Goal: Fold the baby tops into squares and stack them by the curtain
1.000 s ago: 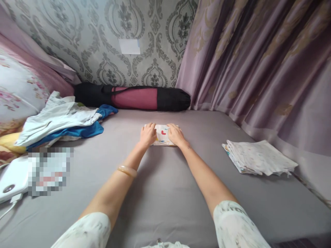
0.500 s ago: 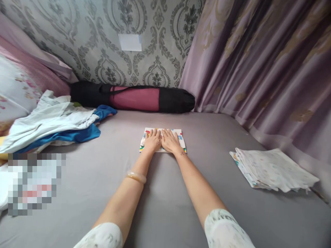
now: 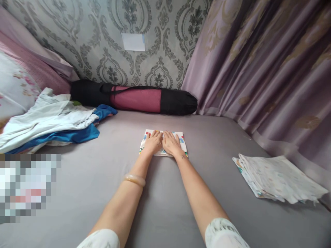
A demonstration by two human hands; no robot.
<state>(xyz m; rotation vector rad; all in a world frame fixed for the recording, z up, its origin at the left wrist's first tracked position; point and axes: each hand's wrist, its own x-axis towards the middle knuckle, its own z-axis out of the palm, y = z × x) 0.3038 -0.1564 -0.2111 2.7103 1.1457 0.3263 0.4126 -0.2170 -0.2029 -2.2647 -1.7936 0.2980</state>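
A small folded white cloth [image 3: 183, 144] with red, blue, green and yellow prints lies flat on the grey sheet [image 3: 209, 193], in the middle of the view. My left hand [image 3: 154, 142] rests palm down on its left half, fingers stretched forward and a little apart. On the right half lies my right hand [image 3: 170, 143], also flat, its thumb side close to the left hand. Both hands press on the cloth's top and hold nothing. They cover much of the print.
At the right lies a stack of folded pale cloths [image 3: 281, 177] near the curtain [image 3: 227, 58]. White and blue clothes [image 3: 51, 120] are heaped at the left. A long black and maroon bag [image 3: 136, 99] lies along the wall.
The view has shifted slightly, so the cloth stack sits lower and further right. Both hands remain flat on the folded cloth, with hardly any movement across it.
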